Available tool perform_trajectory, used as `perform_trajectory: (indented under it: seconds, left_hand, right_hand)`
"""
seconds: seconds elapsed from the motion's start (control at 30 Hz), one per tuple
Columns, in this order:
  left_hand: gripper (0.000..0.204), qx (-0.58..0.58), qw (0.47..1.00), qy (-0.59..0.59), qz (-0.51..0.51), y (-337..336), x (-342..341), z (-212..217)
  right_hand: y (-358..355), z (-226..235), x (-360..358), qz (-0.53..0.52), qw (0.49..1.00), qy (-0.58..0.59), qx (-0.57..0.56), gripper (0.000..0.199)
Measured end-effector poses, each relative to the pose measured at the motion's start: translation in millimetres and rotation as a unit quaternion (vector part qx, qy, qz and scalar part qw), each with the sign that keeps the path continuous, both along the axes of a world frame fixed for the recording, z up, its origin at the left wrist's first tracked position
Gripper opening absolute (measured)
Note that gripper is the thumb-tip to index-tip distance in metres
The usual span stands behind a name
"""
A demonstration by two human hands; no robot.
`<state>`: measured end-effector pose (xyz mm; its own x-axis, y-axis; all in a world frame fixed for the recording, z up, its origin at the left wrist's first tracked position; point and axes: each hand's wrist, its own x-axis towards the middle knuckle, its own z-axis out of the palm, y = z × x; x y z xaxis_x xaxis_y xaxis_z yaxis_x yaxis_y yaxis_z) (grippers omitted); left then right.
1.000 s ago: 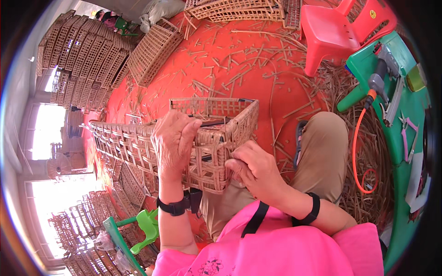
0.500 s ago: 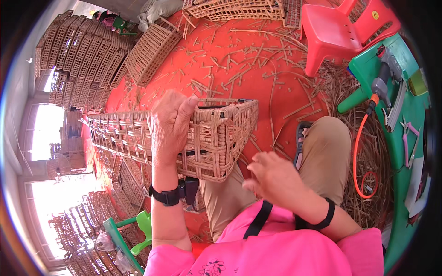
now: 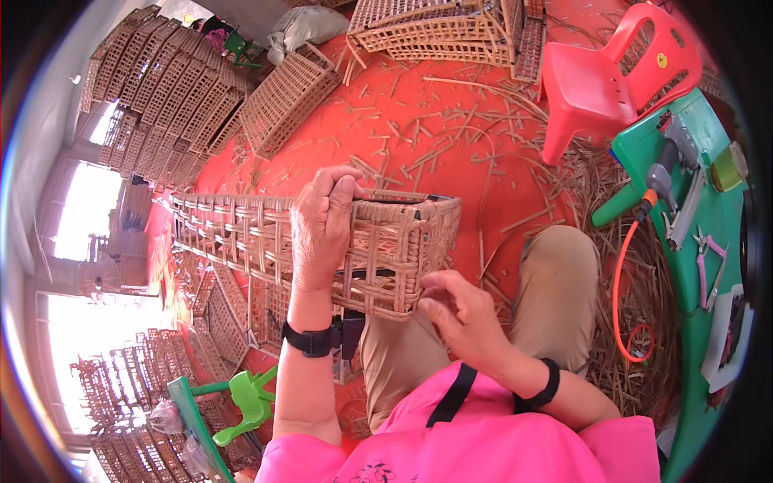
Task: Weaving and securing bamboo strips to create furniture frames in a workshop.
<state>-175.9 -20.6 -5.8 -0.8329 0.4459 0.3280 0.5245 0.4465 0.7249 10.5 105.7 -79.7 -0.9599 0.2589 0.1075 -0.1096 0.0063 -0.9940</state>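
A single head-worn fisheye view looks steeply down from just above the person's chest, close over the woven basket (image 3: 354,249) on the lap, facing out across the red floor (image 3: 451,137); straight edges bow near the rim

The left hand (image 3: 322,229) covers part of the woven basket's (image 3: 394,249) top rim, and its fingertips fold out of sight over the far edge. The right hand's (image 3: 463,314) fingertips hide the basket's lower corner. At three o'clock, the green table (image 3: 708,233) is cut by the dark rim, and its small tools are too small to tell.
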Motion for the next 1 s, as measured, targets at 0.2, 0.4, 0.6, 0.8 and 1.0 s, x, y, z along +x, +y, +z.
perform_trajectory:
  seconds: [0.2,0.4,0.6,0.8,1.0]
  left_hand:
    - [0.015,0.005,0.999,0.028,0.017,4.2,7.8,0.8]
    - [0.014,-0.011,0.998,0.051,0.028,3.5,-0.6,-11.6]
    - [0.018,-0.022,0.997,0.057,0.042,3.8,-0.7,-4.6]
    - [0.015,-0.04,0.996,0.061,0.052,1.5,0.9,-5.8]
    - [0.014,-0.07,0.982,0.174,0.035,-1.3,4.8,-1.2]
  right_hand:
    - [-21.7,-27.0,13.1,0.01,0.998,-0.034,-0.053,0.019]
    - [-20.9,-36.8,10.4,0.016,0.999,-0.02,-0.037,0.02]
    - [-22.5,-36.1,6.9,0.025,0.999,-0.007,-0.04,0.02]
    - [-24.9,-46.4,8.7,0.056,0.995,-0.011,-0.086,0.017]
    - [-23.1,-34.2,11.1,0.059,0.992,-0.04,-0.106,0.016]
